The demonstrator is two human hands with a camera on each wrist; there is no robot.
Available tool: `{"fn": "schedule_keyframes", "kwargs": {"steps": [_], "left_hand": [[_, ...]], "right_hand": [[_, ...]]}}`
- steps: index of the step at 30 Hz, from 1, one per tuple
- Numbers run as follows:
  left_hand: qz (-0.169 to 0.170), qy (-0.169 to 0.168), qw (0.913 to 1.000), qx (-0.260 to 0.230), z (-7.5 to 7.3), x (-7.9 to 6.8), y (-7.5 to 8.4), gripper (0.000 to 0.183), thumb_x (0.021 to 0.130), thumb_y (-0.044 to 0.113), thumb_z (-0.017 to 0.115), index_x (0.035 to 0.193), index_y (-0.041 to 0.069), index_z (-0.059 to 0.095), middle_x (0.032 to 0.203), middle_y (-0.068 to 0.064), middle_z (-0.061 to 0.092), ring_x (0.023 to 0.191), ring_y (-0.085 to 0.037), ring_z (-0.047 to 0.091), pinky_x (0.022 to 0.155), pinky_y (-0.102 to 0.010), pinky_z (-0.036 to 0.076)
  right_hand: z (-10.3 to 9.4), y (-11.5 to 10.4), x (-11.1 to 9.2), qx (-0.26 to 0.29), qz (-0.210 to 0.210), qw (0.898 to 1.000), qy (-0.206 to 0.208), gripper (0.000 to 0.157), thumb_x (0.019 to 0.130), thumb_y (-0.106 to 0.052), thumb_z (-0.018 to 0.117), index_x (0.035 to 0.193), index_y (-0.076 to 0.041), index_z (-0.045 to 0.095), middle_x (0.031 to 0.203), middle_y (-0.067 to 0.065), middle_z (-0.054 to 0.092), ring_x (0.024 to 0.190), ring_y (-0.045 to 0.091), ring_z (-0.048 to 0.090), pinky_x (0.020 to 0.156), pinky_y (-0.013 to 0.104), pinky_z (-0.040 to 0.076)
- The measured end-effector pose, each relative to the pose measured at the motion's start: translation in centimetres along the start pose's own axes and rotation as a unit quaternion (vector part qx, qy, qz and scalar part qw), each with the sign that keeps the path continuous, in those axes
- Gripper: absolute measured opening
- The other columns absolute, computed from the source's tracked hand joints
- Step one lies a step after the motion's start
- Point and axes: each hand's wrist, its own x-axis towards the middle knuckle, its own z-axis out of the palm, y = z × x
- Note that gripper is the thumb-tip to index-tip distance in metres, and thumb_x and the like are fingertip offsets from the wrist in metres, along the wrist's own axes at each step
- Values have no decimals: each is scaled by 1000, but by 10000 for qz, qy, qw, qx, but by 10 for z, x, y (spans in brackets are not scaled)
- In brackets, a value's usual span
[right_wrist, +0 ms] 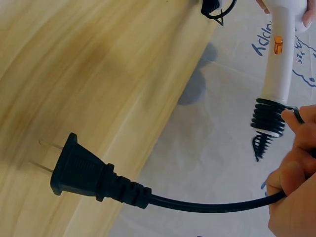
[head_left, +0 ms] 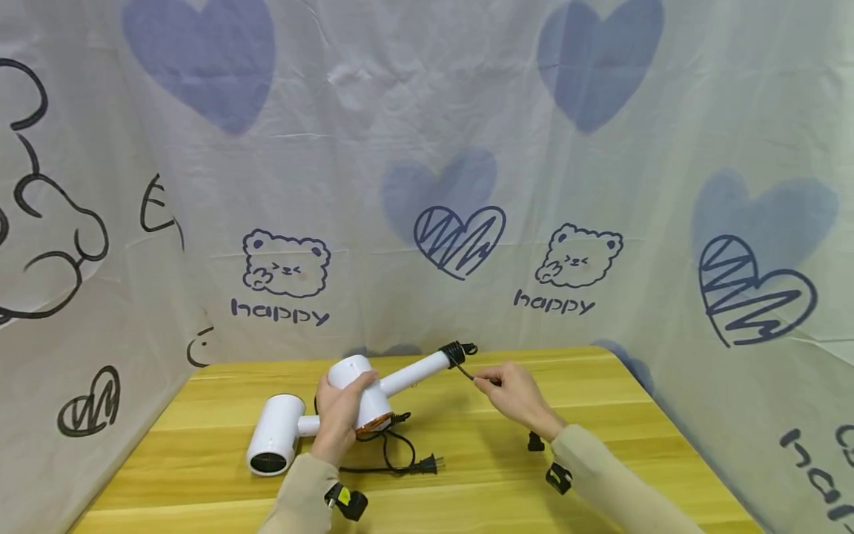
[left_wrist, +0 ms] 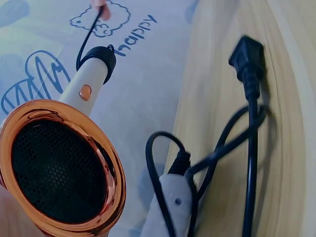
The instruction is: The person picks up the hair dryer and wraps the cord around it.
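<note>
My left hand (head_left: 338, 415) grips a white hair dryer (head_left: 416, 373) round its barrel, the handle pointing up and to the right. In the left wrist view its copper-coloured ring (left_wrist: 117, 197) frames a dark mesh. Black cord is wound in several tight turns (right_wrist: 266, 117) about the handle's end. Just right of that coil, my right hand (head_left: 514, 393) pinches the cord's loose length, a short stretch running taut between fingers and coil. The cord's end (right_wrist: 212, 205) leaves the right hand with a two-pin plug (right_wrist: 81, 170) hanging from it.
A second white hair dryer (head_left: 276, 430) lies on the wooden table (head_left: 487, 497) at the left, partly behind my left hand. Its black cord loops loosely to a plug (head_left: 427, 465) in front. Printed cloth (head_left: 373, 297) hangs behind the table and along both sides.
</note>
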Motion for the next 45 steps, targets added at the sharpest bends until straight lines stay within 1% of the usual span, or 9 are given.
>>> {"fn": "schedule_keyframes", "kwargs": {"steps": [8, 15, 18, 20, 25, 29, 31, 39, 45], "left_hand": [[-555, -92, 9971, -518, -3, 4, -2, 80, 75, 28, 82, 135, -1, 39, 122, -18, 52, 86, -22, 61, 72, -30, 56], [-954, -336, 9902, -958, -2, 4, 0, 81, 78, 36, 81, 136, 1, 37, 123, -16, 53, 97, -23, 58, 78, -30, 54], [-1010, -377, 9877, -1134, -3, 2, 3, 81, 78, 38, 80, 136, 0, 38, 122, -15, 55, 96, -21, 59, 78, -30, 54], [-1026, -404, 9859, -1259, -3, 3, 5, 78, 78, 36, 80, 135, 1, 40, 119, -14, 56, 94, -20, 59, 77, -30, 54], [-1067, -490, 9841, -1330, -2, 4, 8, 71, 77, 35, 81, 129, 3, 44, 111, -10, 58, 89, -18, 60, 77, -30, 55], [-1118, -763, 9841, -1152, -3, 3, 9, 71, 78, 35, 80, 128, 2, 44, 108, -10, 61, 88, -19, 61, 76, -30, 55], [-1169, -999, 9816, -1129, -3, 1, 9, 72, 79, 36, 79, 130, 1, 42, 109, -11, 61, 88, -19, 62, 77, -31, 56], [-1274, -1736, 9687, -1232, 1, -4, 7, 70, 84, 35, 72, 135, 1, 39, 109, -12, 60, 89, -21, 64, 77, -36, 59], [-1383, -2453, 9556, -872, -2, -3, 2, 68, 86, 35, 69, 136, 1, 38, 109, -13, 62, 88, -23, 67, 78, -40, 60]], "right_hand": [[0, 5, -1, 140, -194, 9975, -659, 28, 98, -14, 55, 121, -10, 70, 65, -3, 59, 42, 5, 29, 40, 19, 27], [-5, 12, 2, 913, 6, 9896, -1108, 29, 100, -13, 52, 124, -5, 67, 97, 4, 73, 53, 10, 32, 49, 21, 30], [-9, 19, 2, 1137, -13, 9843, -1352, 25, 101, -14, 52, 113, -3, 71, 108, 11, 72, 58, 11, 31, 54, 23, 31], [-11, 26, 2, 1206, 35, 9812, -1505, 25, 102, -16, 51, 100, -4, 73, 114, 13, 70, 65, 11, 42, 62, 24, 35], [-19, 47, 4, 1286, 429, 9721, -1912, 30, 103, -24, 49, 95, -5, 71, 109, 11, 71, 78, 12, 52, 64, 24, 37], [-25, 58, 9, 1679, 851, 9557, -2262, 30, 103, -21, 49, 112, -1, 70, 96, 10, 68, 58, 11, 33, 55, 21, 31], [-26, 61, 11, 1724, 942, 9520, -2346, 31, 102, -19, 50, 114, 2, 69, 94, 7, 68, 56, 11, 32, 55, 21, 32], [-22, 62, 20, 848, 880, 9742, -1899, 24, 98, -22, 58, 101, -7, 77, 84, 8, 69, 54, 9, 40, 50, 20, 35], [-24, 59, 30, 296, 807, 9915, -973, 15, 91, -9, 64, 87, -1, 75, 79, 6, 68, 62, 8, 46, 56, 20, 38]]}}
